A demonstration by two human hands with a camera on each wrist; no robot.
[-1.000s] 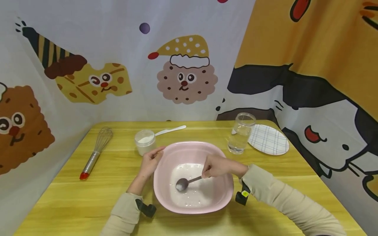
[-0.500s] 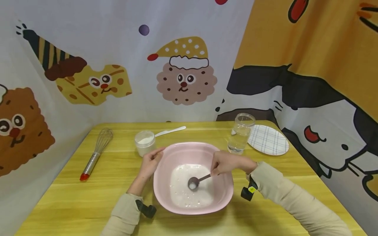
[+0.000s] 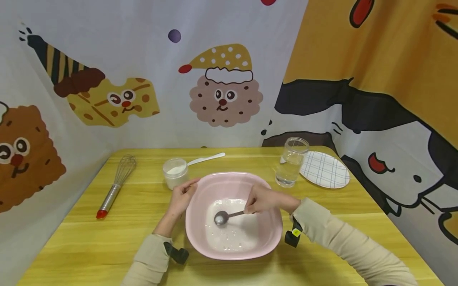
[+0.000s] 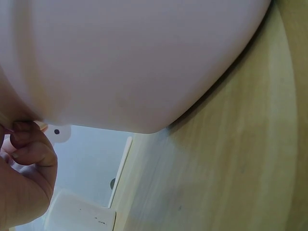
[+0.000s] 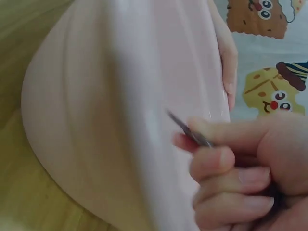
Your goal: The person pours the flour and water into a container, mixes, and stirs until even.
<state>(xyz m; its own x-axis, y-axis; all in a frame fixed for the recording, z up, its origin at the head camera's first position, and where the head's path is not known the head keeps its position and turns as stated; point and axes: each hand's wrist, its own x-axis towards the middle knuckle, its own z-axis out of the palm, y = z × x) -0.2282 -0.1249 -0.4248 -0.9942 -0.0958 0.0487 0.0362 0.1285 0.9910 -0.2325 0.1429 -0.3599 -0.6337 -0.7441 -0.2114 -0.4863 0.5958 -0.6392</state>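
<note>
A pink basin (image 3: 194,228) holds a shallow pool of white liquid (image 3: 234,236) with small bubbles. At the basin's left rim, my left hand (image 3: 181,198) grips the edge; the left wrist view shows its curled fingers (image 4: 36,154) against the rim. My right hand (image 3: 262,199) reaches over the right side and pinches the handle of a dark spoon (image 3: 221,218). The spoon's round bowl is over or in the liquid, left of the basin's middle. In the right wrist view, only part of the spoon handle (image 5: 185,127) shows between thumb and fingers.
A jar of white powder (image 3: 175,174) stands behind the left hand, near a white plastic knife (image 3: 207,159). A whisk (image 3: 117,184) lies far left. Back right are a glass jar of clear liquid (image 3: 290,165) and a checked plate (image 3: 325,170). A printed curtain (image 3: 143,47) hangs behind.
The right hand has carried the spoon to the right through the basin and back to the left. The left hand has stayed on the rim.
</note>
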